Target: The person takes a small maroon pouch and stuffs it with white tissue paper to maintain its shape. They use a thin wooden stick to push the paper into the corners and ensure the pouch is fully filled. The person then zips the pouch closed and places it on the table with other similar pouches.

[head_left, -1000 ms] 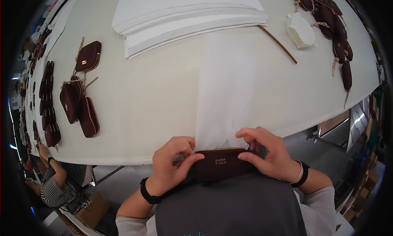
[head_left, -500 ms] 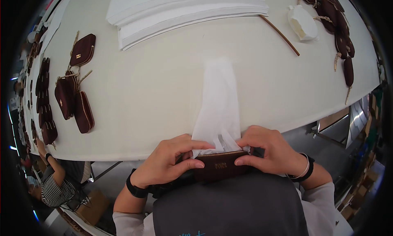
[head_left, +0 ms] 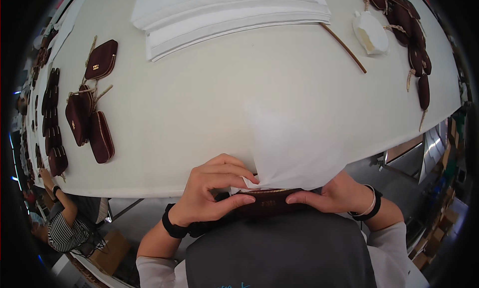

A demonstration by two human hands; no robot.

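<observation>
The pouch (head_left: 268,209) sits at the near edge of the bench (head_left: 189,113), just in front of the apron (head_left: 279,250), its zip (head_left: 272,191) facing up and away. The left grip (head_left: 212,189) holds its left end, thumb on the near face, fingers on the paper (head_left: 299,150). The right grip (head_left: 340,195) holds the right end by thumb, its fingers hidden behind the paper. How deep the paper reaches into the pouch I cannot tell.

To do this well, both thumbs should keep the near face steady and level. The left fingertips would best press the paper down evenly, clear of the teeth; a fold caught there could tear. The loose far end wants gathering, not crushing.
</observation>
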